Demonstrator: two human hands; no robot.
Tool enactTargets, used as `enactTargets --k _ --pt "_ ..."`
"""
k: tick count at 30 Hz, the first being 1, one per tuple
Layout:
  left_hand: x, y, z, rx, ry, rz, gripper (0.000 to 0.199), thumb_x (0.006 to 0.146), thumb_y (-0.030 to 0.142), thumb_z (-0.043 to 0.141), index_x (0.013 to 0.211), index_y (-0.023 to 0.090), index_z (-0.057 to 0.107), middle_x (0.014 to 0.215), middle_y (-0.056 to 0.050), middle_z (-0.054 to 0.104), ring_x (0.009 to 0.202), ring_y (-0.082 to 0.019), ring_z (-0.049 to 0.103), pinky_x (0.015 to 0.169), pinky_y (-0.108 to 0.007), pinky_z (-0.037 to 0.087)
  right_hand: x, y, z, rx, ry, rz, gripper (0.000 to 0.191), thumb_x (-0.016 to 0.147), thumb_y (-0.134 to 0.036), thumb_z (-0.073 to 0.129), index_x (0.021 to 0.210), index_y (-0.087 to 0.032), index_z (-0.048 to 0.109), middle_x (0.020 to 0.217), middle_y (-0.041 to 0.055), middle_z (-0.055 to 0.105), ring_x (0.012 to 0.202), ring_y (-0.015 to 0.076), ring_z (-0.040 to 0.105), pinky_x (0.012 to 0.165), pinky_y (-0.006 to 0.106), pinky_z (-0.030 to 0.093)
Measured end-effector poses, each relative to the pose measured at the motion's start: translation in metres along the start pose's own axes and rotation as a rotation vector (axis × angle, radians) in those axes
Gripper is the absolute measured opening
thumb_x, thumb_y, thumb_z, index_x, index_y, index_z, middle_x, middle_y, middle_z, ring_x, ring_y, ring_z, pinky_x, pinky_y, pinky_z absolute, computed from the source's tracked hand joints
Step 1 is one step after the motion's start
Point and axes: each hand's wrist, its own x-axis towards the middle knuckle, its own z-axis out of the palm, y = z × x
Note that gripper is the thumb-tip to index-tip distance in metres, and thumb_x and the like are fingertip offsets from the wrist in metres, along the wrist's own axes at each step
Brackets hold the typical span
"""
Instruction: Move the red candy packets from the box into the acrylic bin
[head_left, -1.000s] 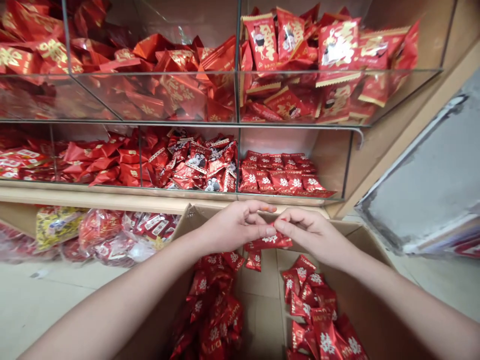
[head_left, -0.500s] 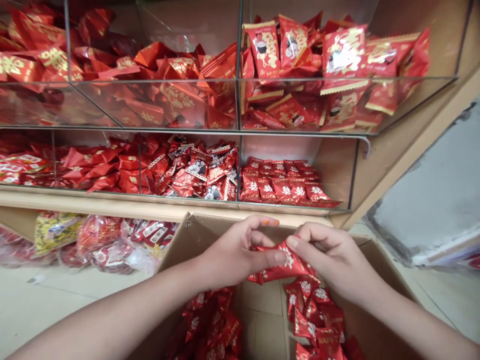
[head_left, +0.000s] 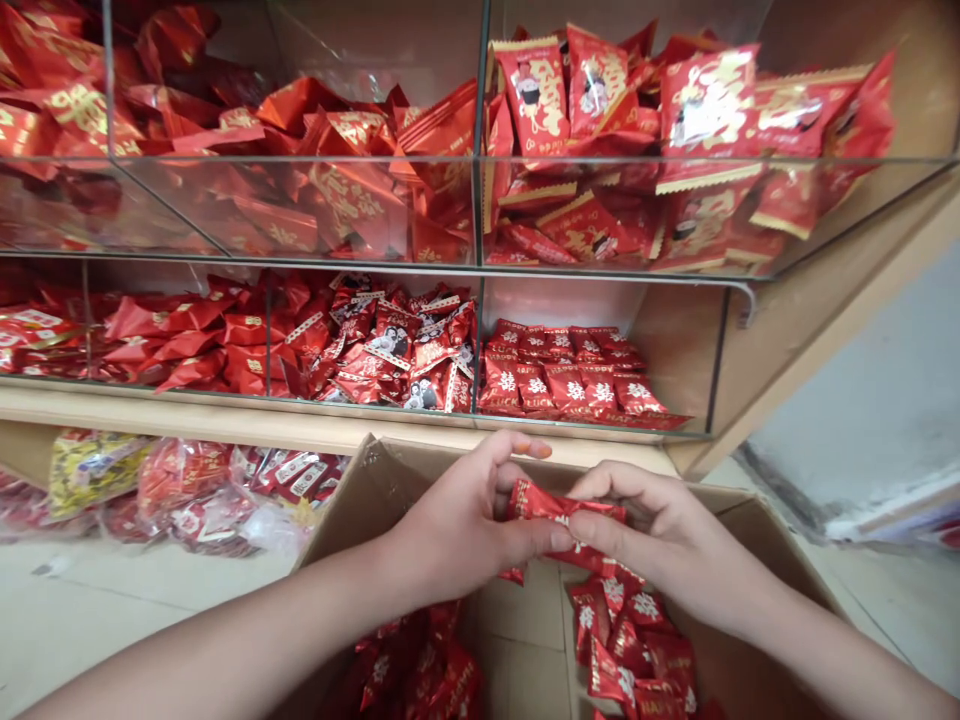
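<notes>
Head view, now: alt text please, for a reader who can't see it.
Two bare hands, left and right, hold a red packet above an open cardboard box containing similar packets. Behind, clear-fronted shelves hold more red packets.

Open box floor (head_left: 521, 670), flanking packet heaps (head_left: 637, 645), cardboard walls (head_left: 401, 485)

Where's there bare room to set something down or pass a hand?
Carton floor, between left pile and right pile; tiled floor left of the carton, beyond the left forearm. Crowded: upper bins' packets, bagged packets below, and above the carton, where left hand and right hand hold red packets.
</notes>
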Motion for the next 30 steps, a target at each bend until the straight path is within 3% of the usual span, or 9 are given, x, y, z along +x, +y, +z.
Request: enactTargets --k 7,10,12,17,22,26,30 --pt "0.002 0.001 0.0 -0.082 0.031 0.061 0.047 0.066 0.02 0.067 0.102 0.018 0.036 0.069 0.002 0.06 0.057 -0.011 0.058 0.053 -0.022 0.042 0.003 0.009 0.002 0.093 0.174 -0.086 0.027 0.078 -0.036 0.054 0.059 -0.017 0.048 0.057 -0.0032 0.046 0.055 0.0085 0.041 0.052 0.021 0.035" --pt "0.005 -0.001 -0.003 -0.015 0.01 0.086 0.047 0.066 0.017 0.066 0.103 0.018 0.036 0.066 0.003 0.058 0.057 -0.009 0.056 0.054 -0.022 0.042 0.004 0.01 0.006 0.126 0.08 -0.046 0.016 0.076 -0.033 0.057 0.079 -0.019 0.053 0.068 -0.0024 0.053 0.062 0.0099 0.047 0.057 0.022 0.039" --pt "0.006 -0.002 -0.005 0.036 -0.007 0.096 0.049 0.066 0.015 0.065 0.105 0.019 0.035 0.064 0.005 0.055 0.056 -0.008 0.054 0.054 -0.021 0.041 0.005 0.009 0.009 0.149 -0.025 -0.01 0.023 0.074 -0.032 0.059 0.091 -0.02 0.051 0.076 -0.0019 0.054 0.065 0.01 0.049 0.059 0.023 0.041" --pt "0.007 -0.003 -0.007 0.076 -0.014 0.075 0.051 0.066 0.016 0.064 0.107 0.018 0.034 0.06 0.007 0.05 0.049 -0.006 0.048 0.048 -0.019 0.036 0.005 0.005 0.009 0.202 -0.058 0.015 0.021 0.074 -0.034 0.059 0.073 -0.017 0.046 0.068 -0.0051 0.047 0.058 0.006 0.043 0.054 0.019 0.037" --pt "0.004 -0.01 -0.006 0.294 0.001 0.09 0.052 0.069 0.018 0.062 0.114 0.02 0.035 0.062 0.007 0.049 0.051 -0.006 0.046 0.048 -0.018 0.036 0.002 0.009 0.009 0.065 -0.142 -0.004 0.018 0.075 -0.033 0.057 0.078 -0.017 0.048 0.072 -0.003 0.048 0.065 0.0089 0.046 0.056 0.021 0.04" --pt "0.01 0.009 -0.01 0.578 0.042 0.287 0.03 0.079 0.022 0.049 0.108 0.016 0.043 0.073 0.001 0.056 0.063 -0.009 0.053 0.057 -0.022 0.043 0.005 0.008 -0.001 0.073 -0.043 -0.064 0.019 0.076 -0.027 0.057 0.092 -0.018 0.053 0.082 0.0005 0.057 0.074 0.0124 0.053 0.065 0.025 0.045" --pt "0.033 0.049 -0.022 1.162 0.245 0.65 0.018 0.08 0.018 0.045 0.091 0.013 0.058 0.09 -0.005 0.061 0.086 -0.015 0.055 0.08 -0.029 0.041 0.015 -0.006 -0.038 0.075 0.265 -0.153 0.023 0.073 -0.032 0.06 0.092 -0.019 0.06 0.087 0.0028 0.063 0.075 0.0138 0.057 0.07 0.027 0.046"
